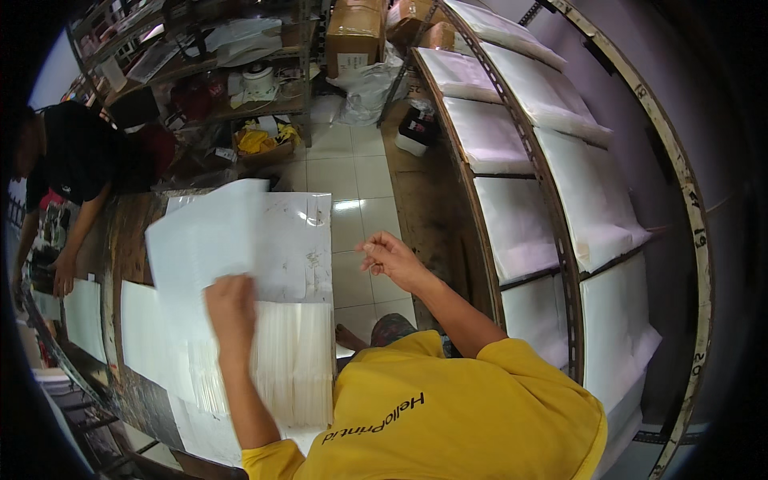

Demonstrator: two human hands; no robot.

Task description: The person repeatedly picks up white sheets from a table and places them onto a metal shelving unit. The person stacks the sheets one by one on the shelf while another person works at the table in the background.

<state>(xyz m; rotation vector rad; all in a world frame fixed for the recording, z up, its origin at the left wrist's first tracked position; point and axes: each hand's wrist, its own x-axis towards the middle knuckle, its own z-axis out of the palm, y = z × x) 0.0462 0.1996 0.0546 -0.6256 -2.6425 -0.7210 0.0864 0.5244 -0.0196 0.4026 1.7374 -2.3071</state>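
My left hand (232, 308) is closed at the lower edge of a white sheet (212, 240), which is lifted and tilted above the table. Motion blurs this hand and the sheet's right edge. Beneath and beside it lies a wide stack of thin white sheets (292, 360), their edges fanned into ridges. Another pale sheet (148, 332) extends to the left of the stack. My right hand (392, 260) hangs in the air to the right of the table, above the tiled floor, its fingers loosely bent and apart with nothing seen in them.
A worn wooden table (132, 232) carries a clear-covered white board (300, 240). On the right, a metal rack (552, 192) holds several large white sheet stacks. At far left a co-worker's hand (64, 272) is by a pale panel (84, 320). Cluttered shelves (276, 56) and cardboard boxes (352, 36) stand behind.
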